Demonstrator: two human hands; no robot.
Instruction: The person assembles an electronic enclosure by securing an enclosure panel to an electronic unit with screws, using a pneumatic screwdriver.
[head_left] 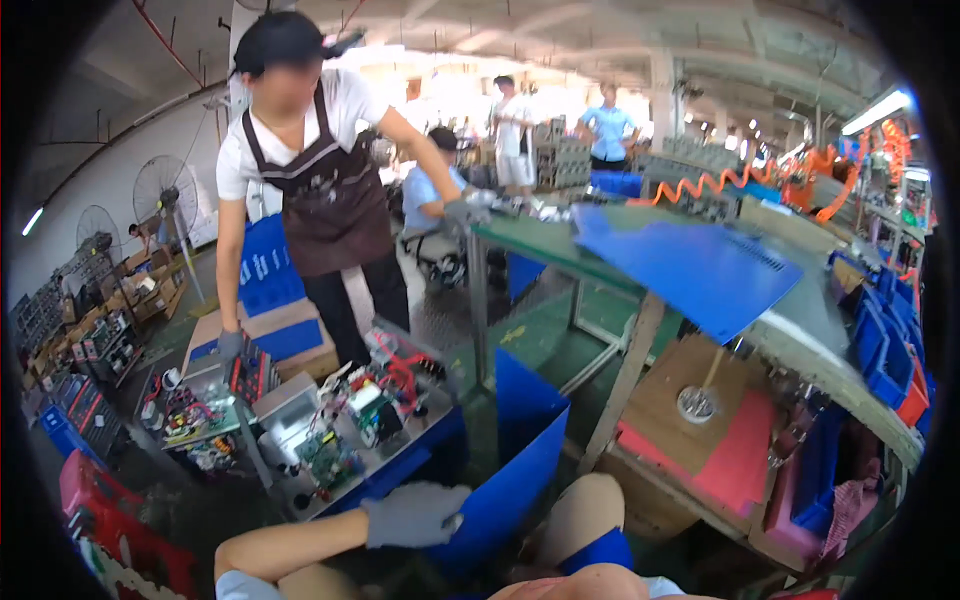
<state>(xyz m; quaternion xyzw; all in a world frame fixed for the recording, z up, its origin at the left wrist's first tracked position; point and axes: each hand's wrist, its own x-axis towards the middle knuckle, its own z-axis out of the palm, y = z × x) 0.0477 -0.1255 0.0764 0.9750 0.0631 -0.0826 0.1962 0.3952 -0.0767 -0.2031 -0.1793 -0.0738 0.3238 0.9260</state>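
My left hand [415, 515], in a grey glove, comes in at the bottom with the forearm reaching rightward. Its fingers are curled at the near edge of a blue plastic sheet [518, 475], which stands tilted and bent between the bench and my legs. Left of it lies an open metal chassis [380, 415] with a green circuit board [330, 460], red wires and dark components. My right hand is not in view. A blue strip [603, 552] lies by my bare knee [590, 505].
A co-worker in a dark apron [335, 190] stands ahead, one gloved hand on a red-and-black unit [250, 375], the other at a green-topped bench [555, 248]. A blue sheet [690, 260] overhangs that bench. Below, a shelf holds a white bowl [696, 403]. Blue bins [880, 350] line the right.
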